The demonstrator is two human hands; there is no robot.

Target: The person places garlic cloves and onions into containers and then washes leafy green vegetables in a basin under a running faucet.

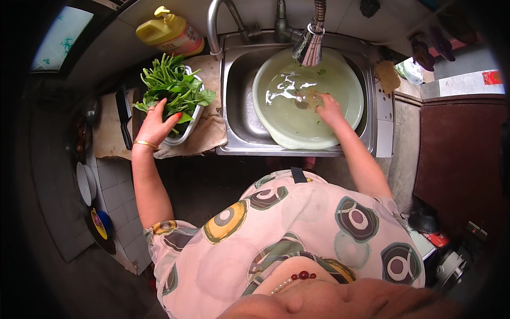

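Note:
My left hand [157, 121] rests with spread fingers on a heap of leafy greens [175, 85] with cut stems. The greens fill a white plastic basket [194, 123] on a brown cloth, left of the sink. Over at the right, my right hand [330, 108] dips its fingertips into a pale green plastic basin [279, 131] of water; no object shows plainly between them. Small leaf bits float in the water. The basin stands in a stainless steel sink [244, 115], under a chrome spray faucet head [308, 48].
A kitchen knife [124, 113] lies on a board [107, 127] left of the basket. Behind the greens stands a yellow pump bottle [171, 34]. A curved metal faucet [213, 30] rises at the sink's back left. A sponge-like brown pad [387, 75] is at the sink's right.

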